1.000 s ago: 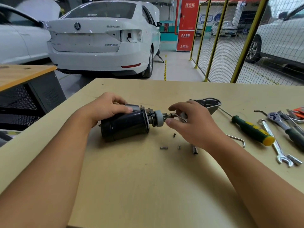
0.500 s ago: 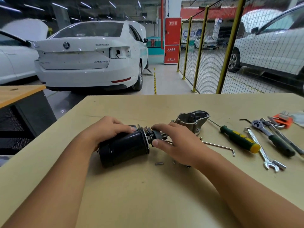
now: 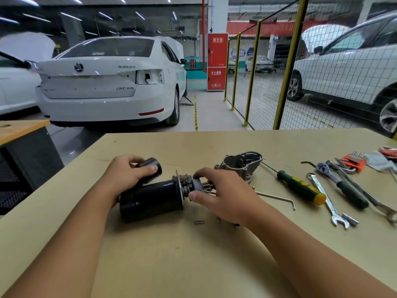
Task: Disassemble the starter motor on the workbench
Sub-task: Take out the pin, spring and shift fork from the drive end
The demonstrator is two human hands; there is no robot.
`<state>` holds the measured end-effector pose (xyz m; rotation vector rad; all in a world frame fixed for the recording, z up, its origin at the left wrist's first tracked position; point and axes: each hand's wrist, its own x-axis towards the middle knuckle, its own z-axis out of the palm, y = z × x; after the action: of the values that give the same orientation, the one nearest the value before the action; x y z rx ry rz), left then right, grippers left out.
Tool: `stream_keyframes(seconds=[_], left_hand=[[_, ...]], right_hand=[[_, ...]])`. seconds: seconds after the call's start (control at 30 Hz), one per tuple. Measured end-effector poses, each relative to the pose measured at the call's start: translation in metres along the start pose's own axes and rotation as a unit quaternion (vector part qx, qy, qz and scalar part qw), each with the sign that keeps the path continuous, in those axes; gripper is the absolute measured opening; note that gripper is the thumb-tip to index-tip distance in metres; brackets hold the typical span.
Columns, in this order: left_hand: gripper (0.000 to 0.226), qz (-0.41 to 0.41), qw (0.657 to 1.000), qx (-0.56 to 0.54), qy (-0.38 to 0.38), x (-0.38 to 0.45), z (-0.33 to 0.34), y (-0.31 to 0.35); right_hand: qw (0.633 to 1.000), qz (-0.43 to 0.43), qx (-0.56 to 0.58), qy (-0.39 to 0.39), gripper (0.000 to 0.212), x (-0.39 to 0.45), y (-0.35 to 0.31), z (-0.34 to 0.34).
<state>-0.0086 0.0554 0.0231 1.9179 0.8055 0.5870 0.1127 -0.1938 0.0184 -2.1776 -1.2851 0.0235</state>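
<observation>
The starter motor (image 3: 151, 198) is lying on its side on the workbench (image 3: 193, 265), a little left of the middle of the frame, with its black body pointing toward the lower left and its open end toward the right. The left hand (image 3: 126, 176) is curling round the smaller black cylinder (image 3: 153, 168) on top of the motor and bracing it. The right hand (image 3: 223, 195) is pinching the grey gear part (image 3: 196, 184) on the shaft that is sticking out of the open end, thumb below and fingers above.

Judging from this, the step in hand is drawing the gear and shaft assembly out of the body; the grey front housing (image 3: 241, 164) is already sitting apart, just beyond the right hand. The next move seems to call for a straight, steady pull to the right while the left hand is keeping the body from rolling, and for care with the small loose pins (image 3: 199, 222) lying on the bench below the motor.

A green and yellow screwdriver (image 3: 300, 187), a ratchet (image 3: 341, 186) and a spanner (image 3: 328, 203) are lying at the right of the frame.

In the upper middle a red cabinet (image 3: 217, 61) is carrying white Chinese characters, too blurred to read with confidence. The white car (image 3: 107, 82) at the upper left is showing a round badge and lettering on its boot lid that I cannot make out.
</observation>
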Motion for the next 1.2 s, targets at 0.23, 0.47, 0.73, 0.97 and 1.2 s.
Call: stream_keyframes(seconds=[0.23,0.47,0.73,0.97,1.2], left_hand=[[0.026,0.017,0.979,-0.203,0.013,0.004,0.004,0.000],[0.031,-0.055,0.996,-0.047,0.051,-0.004,0.006,0.002],[0.033,-0.015,0.999,0.046,-0.013,-0.013,0.000,0.015],[0.038,0.094,0.971,0.221,0.020,-0.027,-0.003,0.034],[0.075,0.138,0.831,0.509,-0.180,-0.061,0.023,0.065]], right_hand=[[1.000,0.000,0.028,-0.003,0.048,0.000,0.001,0.000],[1.000,0.008,0.006,-0.009,0.041,0.001,0.005,-0.005],[1.000,0.020,0.007,0.008,0.043,0.003,0.004,-0.002],[0.999,-0.002,-0.013,-0.034,0.048,0.002,0.005,-0.008],[0.999,0.002,-0.047,-0.020,0.057,0.001,0.005,-0.013]])
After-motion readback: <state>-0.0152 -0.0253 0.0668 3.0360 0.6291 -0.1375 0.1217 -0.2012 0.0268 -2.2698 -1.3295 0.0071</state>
